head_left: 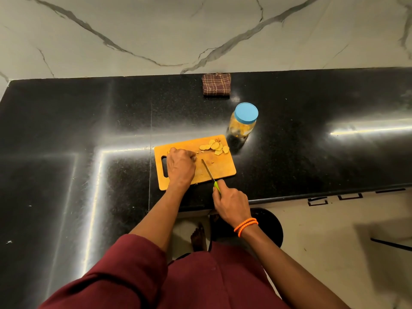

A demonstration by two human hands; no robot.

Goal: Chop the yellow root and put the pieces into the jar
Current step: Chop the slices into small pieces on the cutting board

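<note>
Yellow root slices (214, 146), thin and pale, are piled at the far right corner of the orange wooden cutting board (219, 169); a few small scraps are scattered mid-board. Whether an uncut piece of root is pinned under the left hand (181, 167) cannot be told; the spot is hidden by the fingers. The left hand is curled knuckles-up on the board beside the handle slot, fingertips tucked down against the surface. The right hand (230, 204) is clenched around the green handle of a small steel-bladed knife (209, 171), held off the board's near edge. The blade is angled forward over the board, tip close to the left fingertips; blade contact with the board cannot be confirmed.

A clear plastic jar with a blue lid (244, 120) is stood upright on the glossy black stone countertop (78, 130), just beyond the board's far right corner, lid on, yellow contents seen through the wall. A folded brown checked cloth (216, 84) is laid against the white marble wall (156, 30). Orange bead bracelets (245, 226) are worn on the right wrist.
</note>
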